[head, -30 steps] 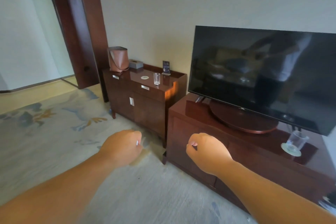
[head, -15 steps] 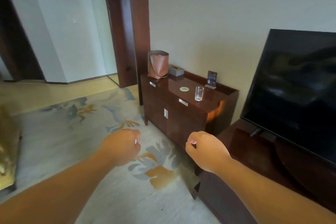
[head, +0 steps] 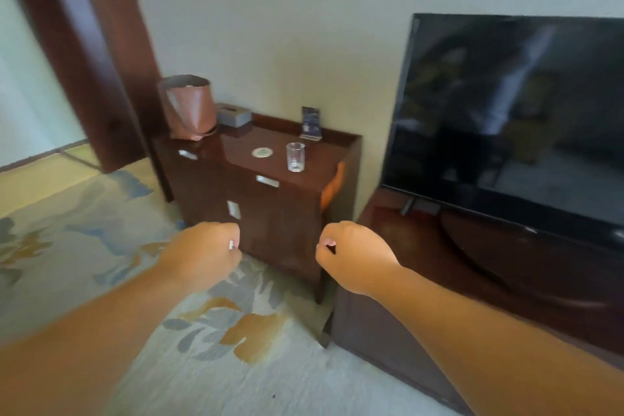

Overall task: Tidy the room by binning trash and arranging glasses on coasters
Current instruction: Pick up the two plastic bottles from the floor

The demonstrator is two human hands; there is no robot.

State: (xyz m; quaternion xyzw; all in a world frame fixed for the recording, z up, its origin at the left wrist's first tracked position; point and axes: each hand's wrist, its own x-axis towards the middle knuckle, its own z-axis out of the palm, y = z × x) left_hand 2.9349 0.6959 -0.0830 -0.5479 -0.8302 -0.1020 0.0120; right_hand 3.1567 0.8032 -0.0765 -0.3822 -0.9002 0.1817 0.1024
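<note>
While outstretched — hands [head: 202,255] [head: 353,258] (both) in fists.

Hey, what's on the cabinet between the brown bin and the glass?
Head view: a bare round coaster lies between the bin and the glass, just beside the glass, not under it; a tissue box sits farther back.

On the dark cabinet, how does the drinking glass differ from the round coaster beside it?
The drinking glass stands upright and tall; the coaster lies flat and thin. The drinking glass is clear; the coaster is pale and opaque. The drinking glass stands right of the coaster, apart, not on it. Both are round and rest on the cabinet top.
</note>
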